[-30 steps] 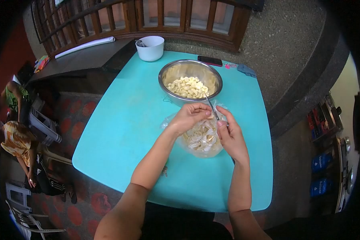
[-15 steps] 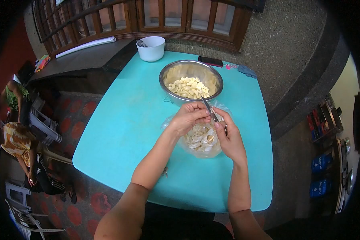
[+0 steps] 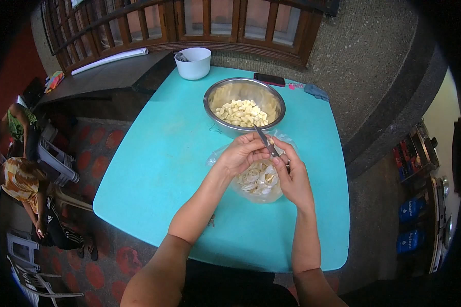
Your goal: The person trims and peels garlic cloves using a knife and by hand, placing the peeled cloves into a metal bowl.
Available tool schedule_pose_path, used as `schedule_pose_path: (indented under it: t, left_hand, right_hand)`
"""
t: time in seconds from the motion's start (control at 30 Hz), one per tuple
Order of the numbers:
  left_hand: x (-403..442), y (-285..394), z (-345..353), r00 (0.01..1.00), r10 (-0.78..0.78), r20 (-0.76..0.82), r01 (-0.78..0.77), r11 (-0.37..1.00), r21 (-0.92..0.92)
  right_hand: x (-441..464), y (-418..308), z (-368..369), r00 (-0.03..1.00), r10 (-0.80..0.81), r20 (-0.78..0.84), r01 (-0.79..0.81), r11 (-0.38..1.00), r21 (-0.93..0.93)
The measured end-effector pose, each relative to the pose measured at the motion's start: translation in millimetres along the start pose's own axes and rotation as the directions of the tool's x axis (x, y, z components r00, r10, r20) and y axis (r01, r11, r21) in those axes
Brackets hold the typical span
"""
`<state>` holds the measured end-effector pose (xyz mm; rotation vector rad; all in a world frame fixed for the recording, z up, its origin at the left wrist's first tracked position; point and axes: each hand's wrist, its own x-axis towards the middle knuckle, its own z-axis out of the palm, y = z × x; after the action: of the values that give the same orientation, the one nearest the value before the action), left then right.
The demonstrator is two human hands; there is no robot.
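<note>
My right hand is closed round the handle of a small knife, whose blade points up and away toward the bowl. Close beside it, my left hand has its fingers pinched on a small pale garlic clove, mostly hidden by the fingers and blade. Under both hands sits a clear plastic bag holding papery garlic skins. Just beyond the hands stands a steel bowl with many peeled garlic cloves in its bottom.
These things rest on a turquoise table. Toward its back are a white bowl, a dark phone and a grey-blue cloth. A wall closes off the far side. Two people sit at the left near plastic chairs.
The knife and my fingers have shifted slightly, with the blade tip a little further left. Both hands stay over the bag.
</note>
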<state>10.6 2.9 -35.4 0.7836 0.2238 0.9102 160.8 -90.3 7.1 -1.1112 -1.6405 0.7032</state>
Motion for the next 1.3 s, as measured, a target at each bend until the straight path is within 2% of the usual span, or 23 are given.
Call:
schedule_pose_path:
  t: [0.1, 0.17, 0.3, 0.4, 0.5, 0.6, 0.7, 0.8, 0.9, 1.17, 1.3]
  left_hand:
    - [-3, 1, 3, 0.999, 0.035, 0.015, -0.035, 0.999, 0.019]
    - [-5, 2, 7, 0.998, 0.063, 0.015, -0.064, 0.997, 0.044]
    - [-7, -1, 17, 0.991, 0.12, -0.065, -0.111, 0.986, 0.127]
    - [-7, -3, 21, 0.984, 0.152, -0.098, -0.134, 0.976, 0.17]
    - [-7, -9, 30, 0.973, 0.202, -0.111, -0.17, 0.954, 0.245]
    - [-9, -11, 38, 0.97, 0.205, -0.13, -0.171, 0.957, 0.234]
    - [-6, -7, 39, 0.975, 0.177, -0.138, -0.152, 0.973, 0.176]
    - [-8, -1, 32, 0.969, 0.189, -0.157, -0.167, 0.975, 0.145]
    - [-10, 4, 30, 0.971, 0.196, -0.136, -0.177, 0.974, 0.14]
    - [-12, 1, 32, 0.957, 0.252, -0.141, -0.213, 0.946, 0.245]
    - [-12, 5, 31, 0.969, 0.217, -0.115, -0.187, 0.955, 0.229]
  right_hand:
    - [0, -1, 0, 1.0, -0.005, -0.015, 0.004, 1.0, -0.008]
    - [1, 5, 3, 0.998, -0.046, -0.034, 0.048, 0.997, 0.057]
    - [3, 16, 10, 0.995, -0.056, -0.083, 0.072, 0.977, 0.202]
    - [4, 16, 8, 0.997, -0.023, -0.069, 0.037, 0.976, 0.216]
    - [7, 24, 14, 0.986, 0.006, -0.164, 0.059, 0.92, 0.388]
    - [4, 13, 3, 0.992, 0.097, -0.075, -0.062, 0.925, 0.375]
    - [2, 4, 5, 0.98, 0.197, -0.028, -0.151, 0.828, 0.541]
    - [-2, -4, 3, 0.978, 0.201, 0.059, -0.206, 0.87, 0.448]
    - [0, -5, 7, 0.984, 0.174, 0.029, -0.173, 0.919, 0.353]
    - [0, 5, 6, 0.986, 0.168, 0.022, -0.163, 0.905, 0.393]
    - [0, 7, 5, 0.983, 0.183, 0.031, -0.178, 0.875, 0.45]
